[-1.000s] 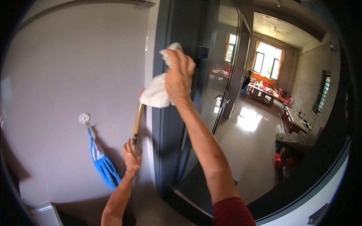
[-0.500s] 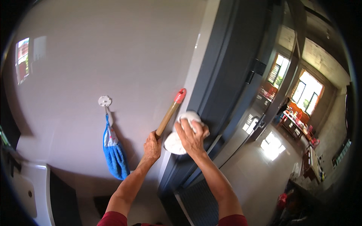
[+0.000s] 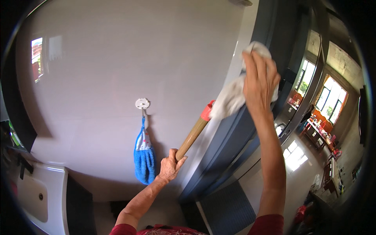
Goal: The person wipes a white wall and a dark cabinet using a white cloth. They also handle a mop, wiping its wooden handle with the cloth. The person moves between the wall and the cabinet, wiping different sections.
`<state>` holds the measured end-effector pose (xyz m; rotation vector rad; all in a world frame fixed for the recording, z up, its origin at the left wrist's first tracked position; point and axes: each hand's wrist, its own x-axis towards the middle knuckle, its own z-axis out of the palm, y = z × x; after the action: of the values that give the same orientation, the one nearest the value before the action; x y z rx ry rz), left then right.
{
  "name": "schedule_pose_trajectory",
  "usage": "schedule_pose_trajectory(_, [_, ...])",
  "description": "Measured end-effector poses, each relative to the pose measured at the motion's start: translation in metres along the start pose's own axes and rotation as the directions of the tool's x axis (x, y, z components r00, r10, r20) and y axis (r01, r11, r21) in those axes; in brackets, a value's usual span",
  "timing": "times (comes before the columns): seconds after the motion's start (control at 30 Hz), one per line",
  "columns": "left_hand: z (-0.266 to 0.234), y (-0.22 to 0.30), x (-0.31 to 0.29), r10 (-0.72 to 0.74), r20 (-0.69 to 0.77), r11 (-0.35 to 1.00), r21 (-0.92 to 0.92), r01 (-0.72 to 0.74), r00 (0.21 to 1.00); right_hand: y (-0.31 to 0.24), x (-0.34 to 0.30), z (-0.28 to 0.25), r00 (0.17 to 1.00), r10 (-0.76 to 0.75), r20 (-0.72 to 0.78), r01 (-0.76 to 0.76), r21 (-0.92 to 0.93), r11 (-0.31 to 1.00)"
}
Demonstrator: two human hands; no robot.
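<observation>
My left hand [image 3: 170, 167] is closed round a wooden pole [image 3: 192, 136] that ends in a red plastic cap. The pole slants up toward the right in front of the wall. Higher up, my right hand [image 3: 259, 78] grips a white cloth [image 3: 230, 98] against the dark grey door frame [image 3: 244, 129]. Part of the cloth bunches above my fingers, and a loose flap hangs left, close to the pole's red cap. My palm side and the cloth under it are hidden.
A blue hand towel [image 3: 144, 164] hangs from a white round wall hook [image 3: 142, 103]. A white sink [image 3: 37, 196] stands at the lower left. Right of the frame, a doorway opens on a room with a tiled floor [image 3: 293, 160] and a window. A dark ribbed mat [image 3: 229, 207] lies at the threshold.
My right hand has moved the white cloth up along the door frame, and its flap now hangs loose. The view has shifted, and my left hand still holds the pole.
</observation>
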<state>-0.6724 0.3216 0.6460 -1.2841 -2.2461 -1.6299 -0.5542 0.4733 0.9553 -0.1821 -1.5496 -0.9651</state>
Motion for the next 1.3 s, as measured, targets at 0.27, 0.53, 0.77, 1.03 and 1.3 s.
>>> schedule_pose_trajectory(0.27, [-0.089, -0.014, -0.014, -0.049, -0.209, 0.998, 0.016, 0.054, 0.977, -0.060, -0.061, 0.094, 0.964, 0.013, 0.265, 0.080, -0.340, 0.937])
schedule_pose_trajectory(0.53, [-0.189, -0.027, -0.012, -0.090, -0.572, 0.980, 0.095, 0.175, 0.815, -0.088, -0.107, 0.085, 0.888, 0.015, 0.460, 0.085, -0.194, 0.977])
schedule_pose_trajectory(0.77, [-0.261, -0.040, -0.006, -0.123, -0.763, 0.955, 0.084, 0.286, 0.635, -0.074, -0.115, 0.086, 0.879, 0.036, 0.476, 0.069, -0.201, 0.977])
schedule_pose_trajectory(1.03, [-0.289, -0.093, -0.015, -0.123, -0.849, 0.897, 0.127, 0.424, 0.514, -0.094, -0.136, 0.082, 0.874, -0.017, 0.485, 0.120, -0.181, 0.976])
schedule_pose_trajectory(1.3, [-0.309, -0.137, -0.017, 0.020, -0.857, 0.906, 0.233, 0.353, 0.515, -0.110, -0.185, 0.040, 0.787, -0.188, 0.588, 0.048, 0.246, 0.968])
